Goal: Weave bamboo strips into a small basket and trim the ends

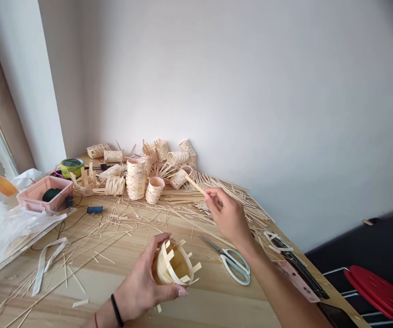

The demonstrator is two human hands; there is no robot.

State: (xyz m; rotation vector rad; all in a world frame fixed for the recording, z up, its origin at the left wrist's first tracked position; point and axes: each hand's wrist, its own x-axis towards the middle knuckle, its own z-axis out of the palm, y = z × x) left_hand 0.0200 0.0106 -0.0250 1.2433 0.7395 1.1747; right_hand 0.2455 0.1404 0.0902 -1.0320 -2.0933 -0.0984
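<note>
Left hand [145, 275]: curled round one basket [168, 269], mouth tilted up, apparently leaving its projecting strip ends [196, 267] unobstructed. Right hand [225, 214]: pinching one flat stick [195, 185] near its end, seemingly keeping the tip free. Scissors [236, 269]: just below right hand, conveniently reachable. Woven cylinders [136, 182]: beyond both hands, clustered out of the way.

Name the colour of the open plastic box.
The plastic box is pink, clearest in the head view.

L grip [142, 279] cupped wide, R grip [229, 216] pinched, R arm [278, 282] fwd.
</note>
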